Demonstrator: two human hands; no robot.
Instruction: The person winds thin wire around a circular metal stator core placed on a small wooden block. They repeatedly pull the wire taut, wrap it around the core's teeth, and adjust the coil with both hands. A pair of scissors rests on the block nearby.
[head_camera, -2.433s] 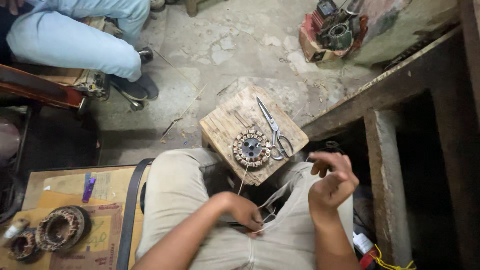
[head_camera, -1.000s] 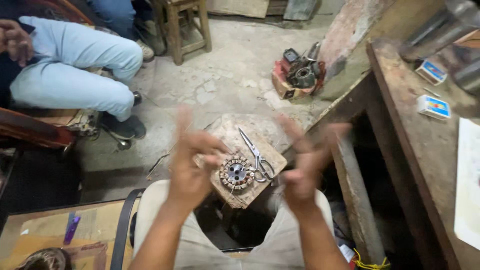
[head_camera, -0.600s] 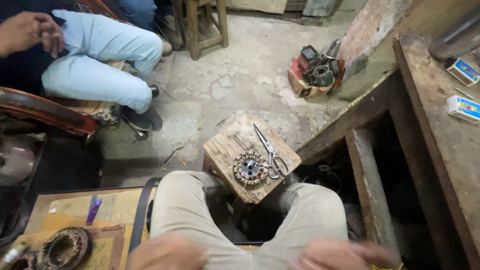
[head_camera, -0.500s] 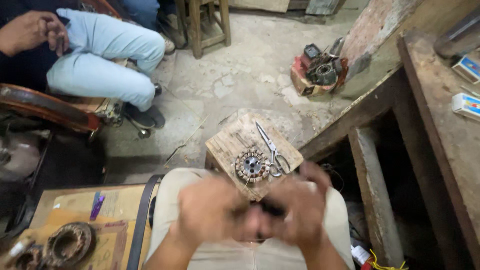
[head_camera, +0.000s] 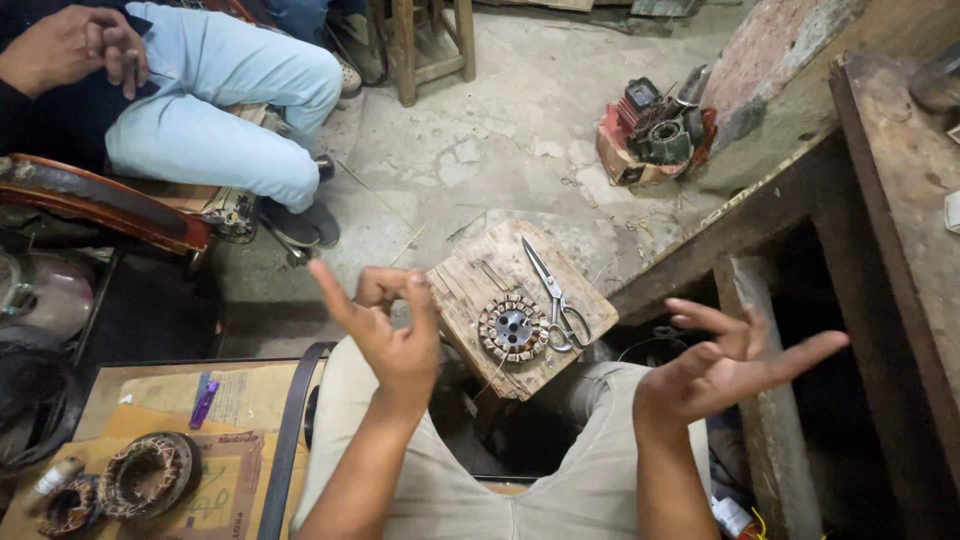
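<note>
My left hand (head_camera: 388, 322) is raised over my left knee with its fingers spread and nothing in it. My right hand (head_camera: 728, 361) is lifted to the right of my right knee, fingers splayed, also holding nothing. Between my knees stands a small wooden block (head_camera: 470, 282). On it lie a round wound stator (head_camera: 511, 327) and a pair of scissors (head_camera: 554, 298). A thin wire hangs from the stator toward my lap. Both hands are apart from the block.
A seated person in light blue trousers (head_camera: 220, 110) is at the upper left, one hand (head_camera: 72, 42) resting. Two stators (head_camera: 146, 473) lie on cardboard at the lower left. A red box of motor parts (head_camera: 655, 133) sits on the floor. A wooden bench (head_camera: 900, 200) runs along the right.
My hands were clasped together low over my lap half a second ago; now they have parted and risen, left and right, open. The camera tilted slightly.
</note>
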